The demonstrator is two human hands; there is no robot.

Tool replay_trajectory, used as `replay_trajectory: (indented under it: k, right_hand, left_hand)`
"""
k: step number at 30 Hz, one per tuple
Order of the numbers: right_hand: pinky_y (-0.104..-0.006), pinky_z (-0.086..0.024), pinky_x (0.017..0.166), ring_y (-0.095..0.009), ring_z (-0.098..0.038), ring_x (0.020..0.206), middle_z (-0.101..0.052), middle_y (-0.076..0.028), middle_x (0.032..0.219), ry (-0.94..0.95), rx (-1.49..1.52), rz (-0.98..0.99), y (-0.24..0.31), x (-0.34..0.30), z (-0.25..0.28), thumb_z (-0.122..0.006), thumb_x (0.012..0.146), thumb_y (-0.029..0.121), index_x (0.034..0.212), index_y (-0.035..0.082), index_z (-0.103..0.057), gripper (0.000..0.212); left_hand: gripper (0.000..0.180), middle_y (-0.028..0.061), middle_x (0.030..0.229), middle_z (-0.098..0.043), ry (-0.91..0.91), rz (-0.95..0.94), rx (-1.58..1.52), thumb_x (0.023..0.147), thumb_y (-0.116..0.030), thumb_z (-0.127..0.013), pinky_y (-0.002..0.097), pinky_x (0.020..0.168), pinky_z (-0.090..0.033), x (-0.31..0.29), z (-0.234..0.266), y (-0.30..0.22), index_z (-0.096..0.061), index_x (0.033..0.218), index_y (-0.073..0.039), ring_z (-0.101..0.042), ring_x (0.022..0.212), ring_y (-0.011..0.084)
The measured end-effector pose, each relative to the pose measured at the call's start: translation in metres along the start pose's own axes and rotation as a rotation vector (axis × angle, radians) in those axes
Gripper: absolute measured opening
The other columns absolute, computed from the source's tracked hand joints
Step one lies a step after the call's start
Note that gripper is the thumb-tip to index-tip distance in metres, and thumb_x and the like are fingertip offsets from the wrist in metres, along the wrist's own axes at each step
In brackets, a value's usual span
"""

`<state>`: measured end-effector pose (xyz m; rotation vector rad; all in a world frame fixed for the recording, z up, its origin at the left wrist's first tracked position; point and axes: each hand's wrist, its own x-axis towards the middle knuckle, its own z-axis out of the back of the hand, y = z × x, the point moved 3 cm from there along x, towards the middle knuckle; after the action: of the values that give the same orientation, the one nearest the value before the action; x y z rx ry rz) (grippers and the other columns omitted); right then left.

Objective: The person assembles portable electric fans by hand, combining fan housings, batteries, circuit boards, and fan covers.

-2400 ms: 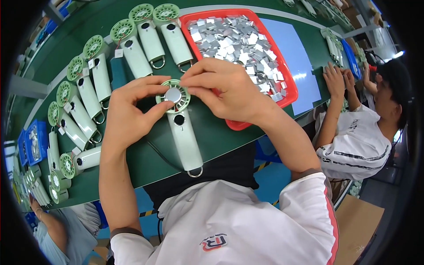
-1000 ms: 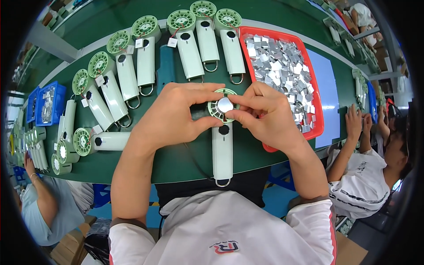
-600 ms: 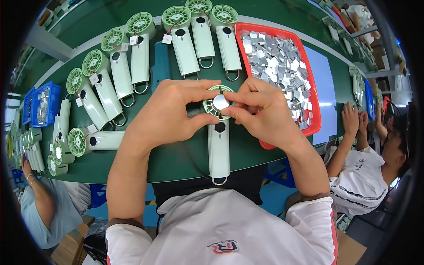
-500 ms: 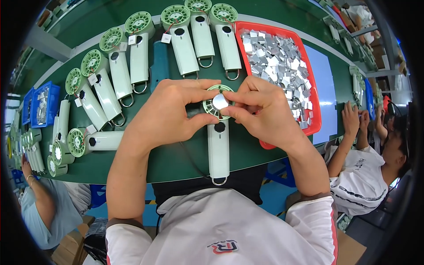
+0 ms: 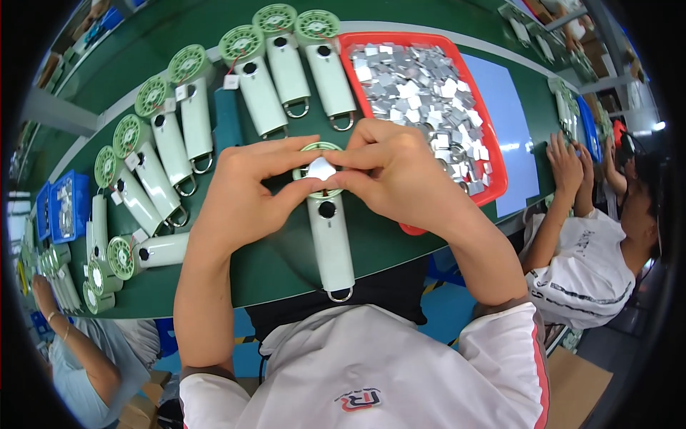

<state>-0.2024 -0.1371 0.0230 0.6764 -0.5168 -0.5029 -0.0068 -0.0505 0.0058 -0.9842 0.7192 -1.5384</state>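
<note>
A pale green handheld fan (image 5: 331,250) lies in front of me, its round grille end away from me and its metal loop toward my body. A shiny silver disc (image 5: 321,169) covers the middle of the grille. My left hand (image 5: 246,189) is closed round the left side of the fan head, its thumb at the disc's lower edge. From the right, my right hand (image 5: 389,168) is closed at the disc, with thumb and fingertips on its edge. Fingers partly hide the fan head.
Several similar fans (image 5: 196,118) with loose wires and white connectors arc across the green table (image 5: 275,264). A red tray (image 5: 496,168) of small silver pieces stands right, beside a light blue sheet (image 5: 511,129). A blue bin (image 5: 82,207) is far left. People work on both sides.
My right thumb and fingers have shifted from the disc's right side to around its edge, and my left thumb now meets it. The whole view has shifted slightly.
</note>
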Motion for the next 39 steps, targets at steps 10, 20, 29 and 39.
replay_trajectory:
  k: [10,20,29,39]
  right_hand:
    - [-0.0285,-0.061,0.063,-0.016,-0.073,0.072,-0.063,-0.009,0.093,0.080,0.274,-0.014,-0.016,-0.007,0.003,-0.070,0.099,-0.005,0.119,-0.002,-0.079,0.022]
    - [-0.0272,-0.059,0.064,-0.015,-0.070,0.071,-0.063,-0.007,0.091,0.067,0.205,0.004,-0.020,-0.005,0.005,-0.078,0.094,0.002,0.115,0.000,-0.081,0.022]
    - [-0.0329,-0.047,0.057,-0.018,-0.058,0.065,-0.061,-0.007,0.084,-0.092,0.091,0.125,-0.008,-0.009,-0.005,-0.088,0.084,0.006,0.112,0.006,-0.084,0.028]
    - [-0.0302,-0.044,0.056,-0.013,-0.056,0.067,-0.060,-0.004,0.083,0.006,0.121,0.015,0.000,-0.004,-0.001,-0.090,0.082,0.000,0.119,0.006,-0.083,0.038]
  left_hand:
    - [0.036,0.0184,0.122,-0.080,-0.033,-0.025,0.040,0.083,-0.002,-0.087,0.0302,0.083,-0.061,0.002,-0.002,-0.001,-0.082,0.118,-0.002,-0.080,0.097,0.0222]
    - [0.036,0.0177,0.123,-0.080,-0.007,0.043,-0.001,0.082,-0.001,-0.086,0.0318,0.089,-0.061,0.003,-0.001,-0.001,-0.082,0.119,-0.003,-0.080,0.104,0.0246]
    - [0.048,0.0212,0.135,-0.075,0.089,0.032,0.058,0.079,0.002,-0.086,0.0335,0.094,-0.062,0.001,0.005,-0.008,-0.078,0.126,0.000,-0.077,0.113,0.0245]
    - [0.058,0.0177,0.133,-0.076,0.087,0.025,0.068,0.070,-0.008,-0.096,0.0353,0.090,-0.061,0.000,0.009,-0.008,-0.079,0.125,-0.005,-0.079,0.110,0.0327]
